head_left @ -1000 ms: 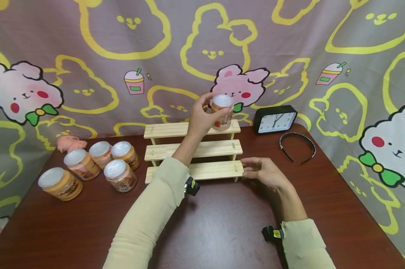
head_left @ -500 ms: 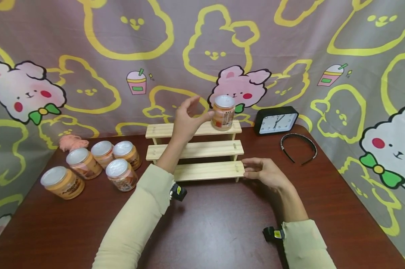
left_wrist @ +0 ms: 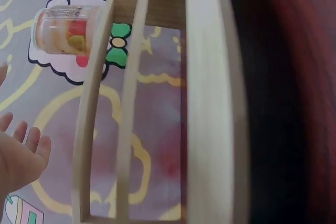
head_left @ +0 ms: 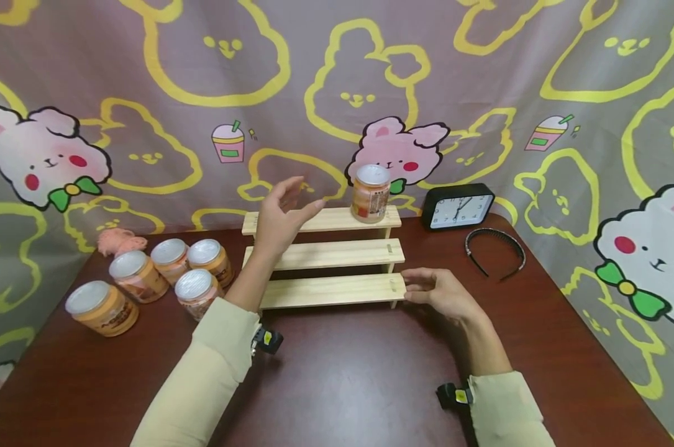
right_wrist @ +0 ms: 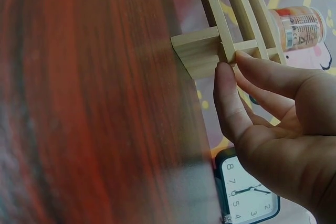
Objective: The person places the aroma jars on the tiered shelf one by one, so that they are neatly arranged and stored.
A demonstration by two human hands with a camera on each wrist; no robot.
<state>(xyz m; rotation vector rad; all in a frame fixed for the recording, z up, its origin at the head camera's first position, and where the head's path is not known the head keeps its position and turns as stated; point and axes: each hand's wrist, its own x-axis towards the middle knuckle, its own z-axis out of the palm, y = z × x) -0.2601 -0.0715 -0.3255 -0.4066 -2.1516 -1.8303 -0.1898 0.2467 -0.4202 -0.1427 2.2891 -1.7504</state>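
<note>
A three-step wooden rack (head_left: 325, 254) stands at the back of the brown table (head_left: 359, 379). One orange jar with a silver lid (head_left: 370, 193) (left_wrist: 63, 30) (right_wrist: 299, 27) stands upright on the top step's right end. My left hand (head_left: 281, 214) (left_wrist: 18, 156) hovers empty over the rack's left part, fingers spread, apart from the jar. My right hand (head_left: 440, 292) (right_wrist: 262, 98) rests with straight fingers against the right end of the lowest step.
Several more silver-lidded jars (head_left: 163, 276) stand on the table left of the rack, with a pink object (head_left: 118, 239) behind them. A black clock (head_left: 462, 206) and a black headband (head_left: 496, 248) lie at the back right. A cartoon-print cloth (head_left: 337, 93) hangs behind.
My left hand let go of the jar on the top step and drew back to the left, fingers opening. The right hand stayed at the lowest step's end.
</note>
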